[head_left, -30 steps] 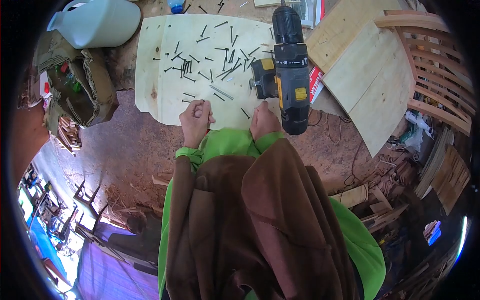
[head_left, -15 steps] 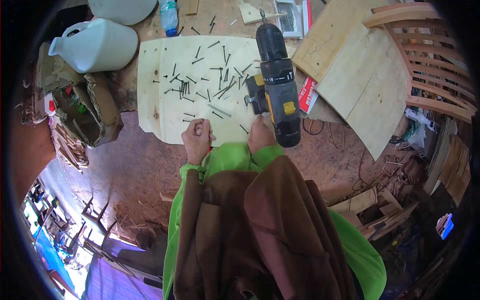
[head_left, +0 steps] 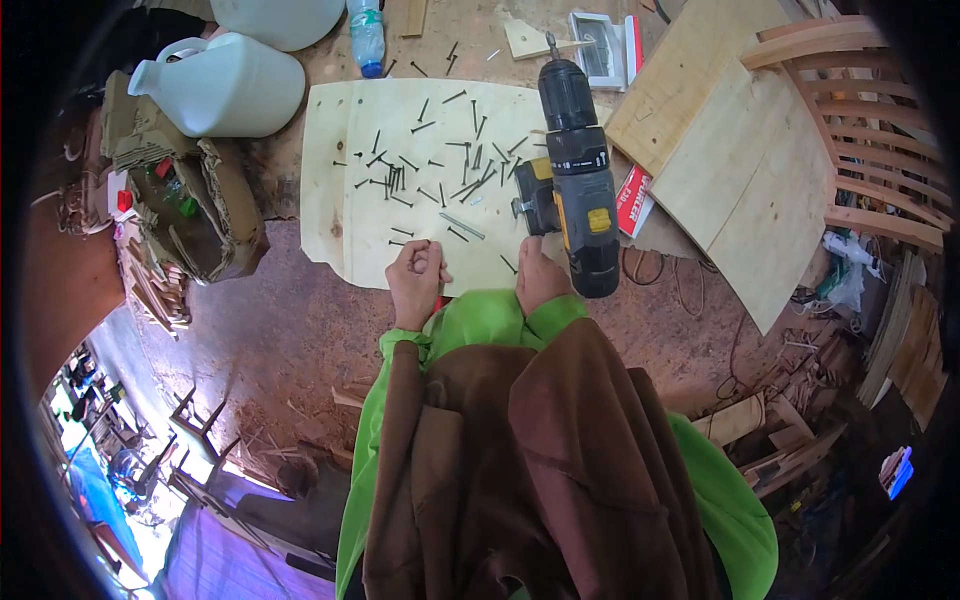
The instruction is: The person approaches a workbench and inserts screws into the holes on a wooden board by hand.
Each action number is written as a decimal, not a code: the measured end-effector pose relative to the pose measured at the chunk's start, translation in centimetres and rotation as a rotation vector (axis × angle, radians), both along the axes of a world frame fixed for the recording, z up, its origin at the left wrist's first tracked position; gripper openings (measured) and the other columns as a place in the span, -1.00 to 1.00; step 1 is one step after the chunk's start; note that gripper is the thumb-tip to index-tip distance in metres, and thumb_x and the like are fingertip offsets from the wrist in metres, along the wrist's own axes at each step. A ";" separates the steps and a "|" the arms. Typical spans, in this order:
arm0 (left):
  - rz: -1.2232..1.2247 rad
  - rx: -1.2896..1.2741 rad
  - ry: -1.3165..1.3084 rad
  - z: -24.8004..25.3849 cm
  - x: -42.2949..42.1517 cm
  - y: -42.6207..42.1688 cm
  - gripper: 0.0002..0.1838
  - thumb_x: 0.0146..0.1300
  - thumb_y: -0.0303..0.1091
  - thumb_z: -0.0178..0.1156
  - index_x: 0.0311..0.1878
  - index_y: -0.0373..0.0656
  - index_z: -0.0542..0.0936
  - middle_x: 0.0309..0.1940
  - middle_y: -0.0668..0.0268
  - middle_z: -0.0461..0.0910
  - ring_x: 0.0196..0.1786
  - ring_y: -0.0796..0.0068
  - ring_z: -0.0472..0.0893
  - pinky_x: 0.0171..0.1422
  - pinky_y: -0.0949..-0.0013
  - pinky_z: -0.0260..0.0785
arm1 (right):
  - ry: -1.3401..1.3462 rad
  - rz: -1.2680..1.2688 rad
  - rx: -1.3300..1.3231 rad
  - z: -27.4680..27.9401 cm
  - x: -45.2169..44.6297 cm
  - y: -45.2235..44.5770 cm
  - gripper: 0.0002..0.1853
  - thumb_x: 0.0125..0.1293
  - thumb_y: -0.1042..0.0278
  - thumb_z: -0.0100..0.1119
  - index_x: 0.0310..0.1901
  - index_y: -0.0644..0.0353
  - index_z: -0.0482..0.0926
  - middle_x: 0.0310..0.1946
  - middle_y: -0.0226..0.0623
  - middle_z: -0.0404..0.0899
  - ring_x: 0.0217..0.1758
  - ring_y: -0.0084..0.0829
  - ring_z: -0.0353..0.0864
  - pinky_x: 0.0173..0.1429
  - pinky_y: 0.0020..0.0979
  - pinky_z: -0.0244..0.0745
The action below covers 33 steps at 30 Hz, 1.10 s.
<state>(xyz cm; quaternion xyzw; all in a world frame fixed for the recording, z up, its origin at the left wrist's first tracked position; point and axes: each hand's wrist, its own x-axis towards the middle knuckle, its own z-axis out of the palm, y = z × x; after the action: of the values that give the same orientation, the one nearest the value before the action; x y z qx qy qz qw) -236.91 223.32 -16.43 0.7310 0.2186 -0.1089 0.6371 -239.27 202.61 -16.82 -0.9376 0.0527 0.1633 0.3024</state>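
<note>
My left hand [head_left: 415, 283] is closed at the front edge of a pale plywood board [head_left: 325, 225], fingers curled in. A bit of something red shows beside its wrist; whether the hand holds it I cannot tell. My right hand [head_left: 543, 275] is closed too, its fingers turned away from view, just left of a black and yellow cordless drill [head_left: 585, 195]. The drill's bit points away from me. Many dark screws [head_left: 395, 178] lie scattered over the board, one close to my right hand. A longer silvery screw or nail [head_left: 463, 227] lies between the hands and the pile.
White jugs [head_left: 235, 85], a torn cardboard box [head_left: 215, 215] and a water bottle [head_left: 367, 40] stand to the left and back. On the right are wooden panels [head_left: 720, 170], a red-and-white box [head_left: 633, 200] and a slatted wooden piece [head_left: 880, 130]. Wood scraps lie on the floor.
The whole view has shifted, so everything appears farther right. Both hands stay closed in nearly the same places by the board's front edge, and the drill and screws look unmoved.
</note>
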 end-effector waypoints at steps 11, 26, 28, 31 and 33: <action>0.030 0.011 -0.015 -0.6 -0.1 -0.2 -0.81 0.40 -0.38 0.23 -0.24 -0.35 0.56 -0.58 0.31 0.60 -0.62 0.64 0.56 -0.55 0.54 0.34 | -0.071 -0.022 0.001 -2.1 -0.4 0.2 -0.84 0.44 0.37 -0.10 -0.03 0.12 0.22 -0.58 0.15 0.52 -0.43 0.24 0.58 -0.35 0.22 0.36; 0.075 0.022 0.007 -0.5 -0.1 -0.8 -0.81 0.40 -0.38 0.23 -0.20 -0.37 0.55 -0.57 0.32 0.58 -0.62 0.65 0.53 -0.53 0.54 0.37 | 0.055 0.150 -0.194 -0.6 0.3 0.6 -0.75 0.24 0.48 0.07 -0.06 0.11 0.31 -0.38 -0.06 0.65 -0.32 0.05 0.69 -0.22 0.03 0.58; 0.073 0.011 0.001 -0.3 -0.1 -0.8 -0.80 0.39 -0.38 0.23 -0.18 -0.38 0.56 -0.56 0.31 0.59 -0.61 0.65 0.54 -0.51 0.54 0.38 | 0.062 0.141 -0.182 -0.2 0.2 0.6 -0.77 0.27 0.47 0.06 -0.06 0.12 0.32 -0.38 -0.07 0.66 -0.31 0.05 0.69 -0.21 0.03 0.58; 0.039 -0.008 -0.026 -0.2 -0.2 -0.3 -0.80 0.39 -0.39 0.23 -0.14 -0.39 0.58 -0.50 0.31 0.61 -0.54 0.66 0.56 -0.46 0.55 0.41 | 0.042 0.126 -0.162 0.2 0.3 0.5 -0.81 0.32 0.44 0.02 -0.06 0.12 0.32 -0.37 -0.05 0.66 -0.30 0.08 0.68 -0.22 0.05 0.56; 0.026 -0.056 -0.023 0.3 -0.5 0.1 -0.80 0.39 -0.40 0.24 -0.13 -0.39 0.59 -0.48 0.30 0.62 -0.50 0.66 0.58 -0.43 0.55 0.43 | 0.034 0.124 -0.104 -0.3 -0.2 0.2 -0.84 0.36 0.42 -0.01 -0.06 0.10 0.33 -0.39 -0.02 0.65 -0.30 0.10 0.67 -0.24 0.08 0.53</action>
<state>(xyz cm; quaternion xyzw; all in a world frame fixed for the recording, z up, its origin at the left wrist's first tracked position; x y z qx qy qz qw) -237.38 223.39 -16.16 0.7112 0.2178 -0.0983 0.6611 -239.51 202.80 -17.10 -0.9507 0.0079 0.1946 0.2415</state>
